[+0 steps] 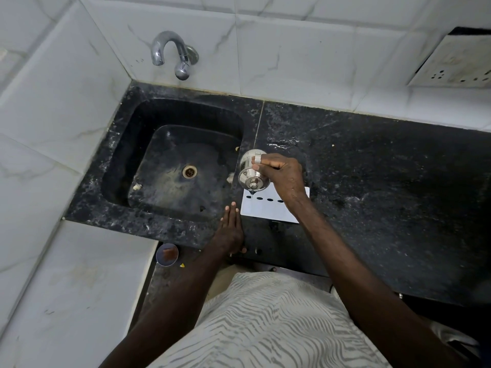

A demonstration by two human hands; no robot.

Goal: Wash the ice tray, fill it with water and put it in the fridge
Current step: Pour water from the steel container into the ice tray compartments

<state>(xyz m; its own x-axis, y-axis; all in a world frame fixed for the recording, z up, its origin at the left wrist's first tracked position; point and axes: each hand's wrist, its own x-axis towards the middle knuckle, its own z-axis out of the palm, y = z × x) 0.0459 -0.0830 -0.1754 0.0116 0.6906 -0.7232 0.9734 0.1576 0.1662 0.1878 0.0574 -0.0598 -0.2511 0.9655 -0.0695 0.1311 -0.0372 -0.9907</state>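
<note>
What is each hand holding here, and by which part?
The right hand grips a tilted steel cup round its side, over the white ice tray. The left hand lies flat on the counter, holding nothing.

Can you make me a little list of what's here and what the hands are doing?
place: black counter with a sink, tap on the wall
right hand: holds a tipped steel pot over the ice tray
water: drips from the pot onto the tray
left hand: flat on the counter, left of the tray
</note>
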